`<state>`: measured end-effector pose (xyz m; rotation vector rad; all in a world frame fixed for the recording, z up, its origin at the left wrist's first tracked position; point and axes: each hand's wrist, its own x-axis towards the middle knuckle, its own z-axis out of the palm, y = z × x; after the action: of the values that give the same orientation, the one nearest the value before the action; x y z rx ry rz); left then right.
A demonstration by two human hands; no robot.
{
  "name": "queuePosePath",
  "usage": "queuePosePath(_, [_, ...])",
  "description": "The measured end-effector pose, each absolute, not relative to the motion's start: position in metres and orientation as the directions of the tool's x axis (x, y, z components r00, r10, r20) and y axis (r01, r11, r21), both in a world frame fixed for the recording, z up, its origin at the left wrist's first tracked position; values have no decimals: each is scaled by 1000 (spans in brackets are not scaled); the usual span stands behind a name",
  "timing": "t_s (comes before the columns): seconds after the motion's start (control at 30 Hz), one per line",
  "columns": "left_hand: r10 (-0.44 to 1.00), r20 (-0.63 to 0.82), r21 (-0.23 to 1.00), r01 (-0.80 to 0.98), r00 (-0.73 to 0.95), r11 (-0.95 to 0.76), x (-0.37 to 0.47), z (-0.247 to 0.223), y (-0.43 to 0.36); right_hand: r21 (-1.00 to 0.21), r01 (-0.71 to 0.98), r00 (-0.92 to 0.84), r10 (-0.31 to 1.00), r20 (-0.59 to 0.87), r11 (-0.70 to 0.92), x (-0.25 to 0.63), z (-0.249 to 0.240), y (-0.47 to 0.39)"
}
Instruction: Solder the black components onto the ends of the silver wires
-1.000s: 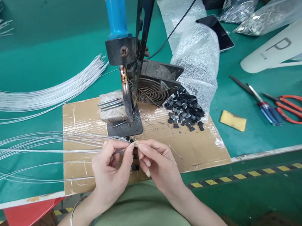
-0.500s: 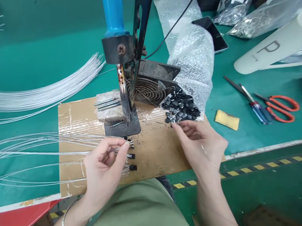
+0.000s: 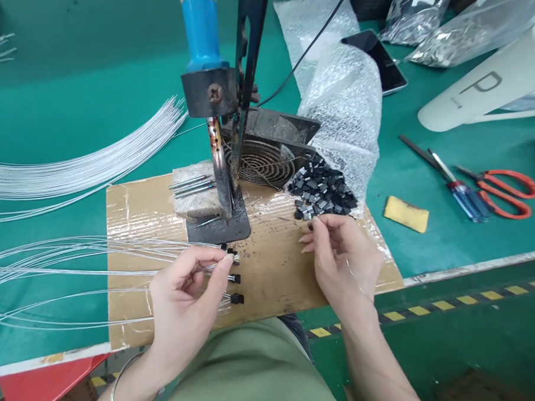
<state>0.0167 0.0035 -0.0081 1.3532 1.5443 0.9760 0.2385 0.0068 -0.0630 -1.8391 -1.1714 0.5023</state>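
Note:
Thin white wires [image 3: 133, 271] run in from the left across the cardboard [image 3: 280, 277]. My left hand [image 3: 192, 292] pinches some of them between thumb and index finger. Black connectors [image 3: 237, 299] on wire ends lie just right of its fingertips. My right hand [image 3: 347, 259] has thumb and index finger pressed together on a small black piece [image 3: 311, 224], partly hidden by the fingertips. It is just below the pile of small black pieces [image 3: 322, 189]. A blue-handled hot tool [image 3: 202, 35] points its metal tip down at a dark plate [image 3: 219, 228] between the hands.
Behind the plate sits a dirty fan [image 3: 266, 159]. Bubble wrap [image 3: 345, 102] lies beyond the pile. To the right are a yellow sponge [image 3: 406, 214], a screwdriver [image 3: 465, 198] and orange-handled scissors [image 3: 509, 190]. A wire bundle [image 3: 93, 164] curves along the left.
My right hand has turned slightly, and its other fingers now show to the left of the thumb. A black piece shows at its fingertips. The left hand keeps nearly the same place.

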Motion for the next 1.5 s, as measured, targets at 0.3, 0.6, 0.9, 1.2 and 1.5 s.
queuePosePath(0.3, [988, -123, 926, 347, -95, 149, 17, -3, 8, -989, -92, 296, 945, -138, -116, 194, -24, -2])
queuePosePath(0.6, [965, -259, 954, 165, 33, 250, 16, 15, 15, -958, -272, 125, 985, -122, -84, 173, -21, 3])
queuePosePath(0.9, [950, -303, 951, 88, 79, 296, 19, 17, 21, -966, -245, 128, 985, -114, -80, 172, -20, 0])
queuePosePath(1.2, [947, -311, 946, 128, 82, 299, 18, 16, 22, -961, -263, 121, 985, -122, -87, 172, -22, 1])
queuePosePath(1.5, [952, -304, 940, 174, 43, 293, 22, 13, 29, -999, 41, 81, 997, 2, -1, 182, -29, -11])
